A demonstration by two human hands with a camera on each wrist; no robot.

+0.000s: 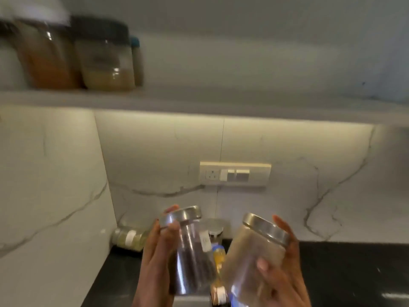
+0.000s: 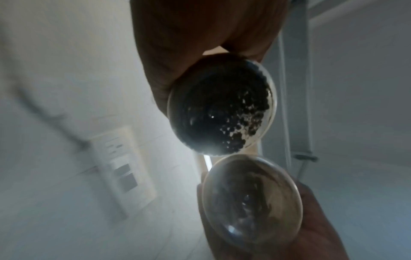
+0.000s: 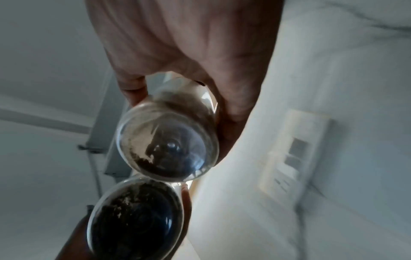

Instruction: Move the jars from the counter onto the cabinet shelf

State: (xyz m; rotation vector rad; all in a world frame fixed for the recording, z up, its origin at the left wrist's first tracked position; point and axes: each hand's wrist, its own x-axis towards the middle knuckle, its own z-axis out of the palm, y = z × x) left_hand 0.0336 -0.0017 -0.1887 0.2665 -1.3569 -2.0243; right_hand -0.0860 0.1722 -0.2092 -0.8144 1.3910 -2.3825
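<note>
Two jars are mid-carry, the dark-filled jar (image 1: 190, 251) gripped by the left hand (image 1: 155, 255) and the pale jar (image 1: 254, 251) by the right hand (image 1: 281, 275), needing a lift onto the cabinet shelf (image 1: 221, 100).

Not much to report on the person — just two bare hands, the left hand (image 1: 158, 251) and right hand (image 1: 283, 269), with bare forearms too. No sleeves, rings, watch or gloves showing. Short, plain fingernails — one thumbnail catches the light.
</note>
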